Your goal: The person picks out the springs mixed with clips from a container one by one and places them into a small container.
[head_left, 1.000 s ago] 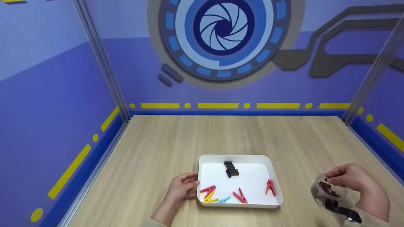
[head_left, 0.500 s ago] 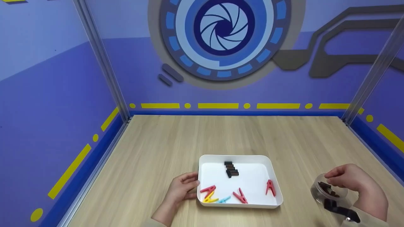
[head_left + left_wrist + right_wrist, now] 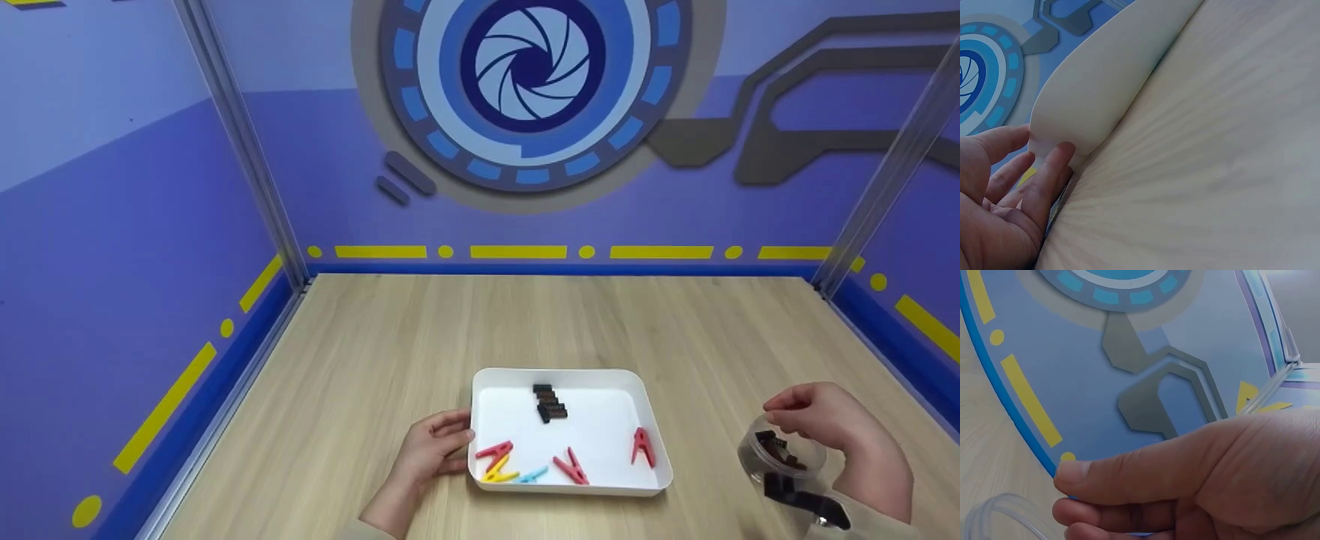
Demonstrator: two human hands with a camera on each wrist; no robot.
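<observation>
Right fingers [image 3: 1098, 515] near a clear curved rim [image 3: 1006, 500], printed wall [image 3: 1081, 394] behind.

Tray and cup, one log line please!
left hand: touches tray; right hand: at cup, grip unclear; tray: clips, dark bits; cup: dark bits

Right grip [image 3: 825, 420] slightly farther left

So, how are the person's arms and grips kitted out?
Beige left sleeve and right sleeve. At the right wrist, a black angled bracket with a silvery end. Left grip and right grip: no gloves or rings visible.
</observation>
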